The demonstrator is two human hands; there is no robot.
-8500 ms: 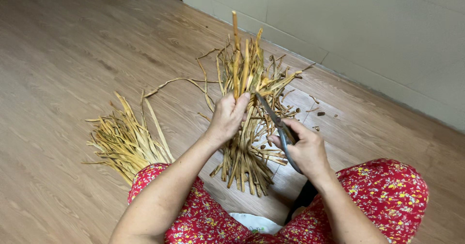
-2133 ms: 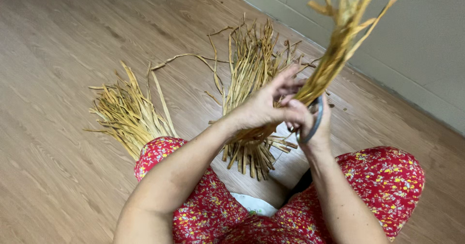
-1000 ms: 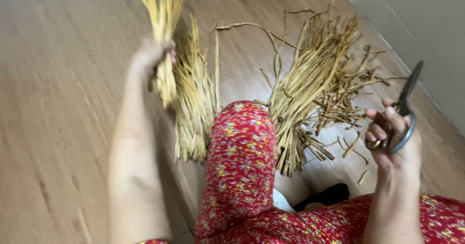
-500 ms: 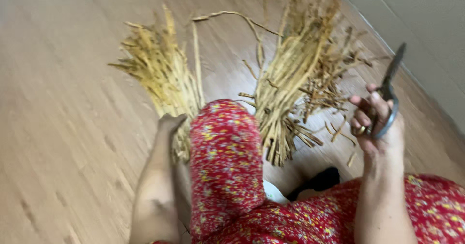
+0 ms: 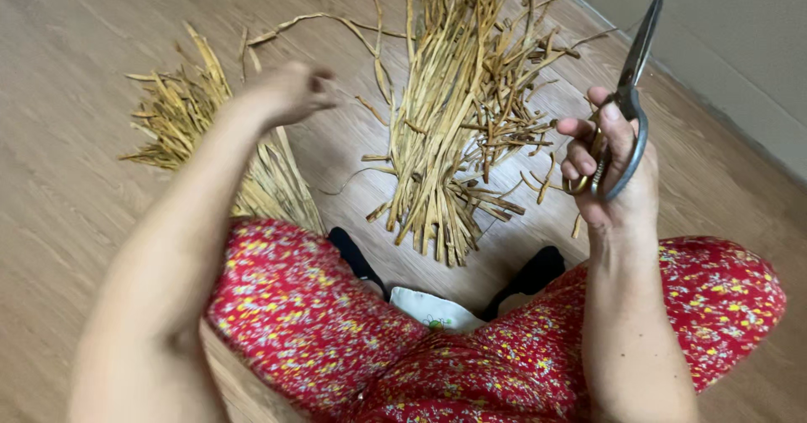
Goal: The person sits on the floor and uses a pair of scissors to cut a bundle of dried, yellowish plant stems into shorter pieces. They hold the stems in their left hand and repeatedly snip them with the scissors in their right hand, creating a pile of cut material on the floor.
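Dull grey metal scissors [image 5: 632,95] with brassy handle loops; dry, rough, matt straw-coloured stalks [image 5: 454,112]; smooth, matt wood-grain floor [image 5: 76,238]; soft red flower-printed cloth trousers [image 5: 336,322].

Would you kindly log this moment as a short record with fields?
Left hand: blurred and raised, seemingly empty, above the left straw pile.
Right hand: holding scissors, blades shut, pointing up.
Middle pile: dried stalks, loose on the wooden floor.
Person: seated, legs in red floral fabric.
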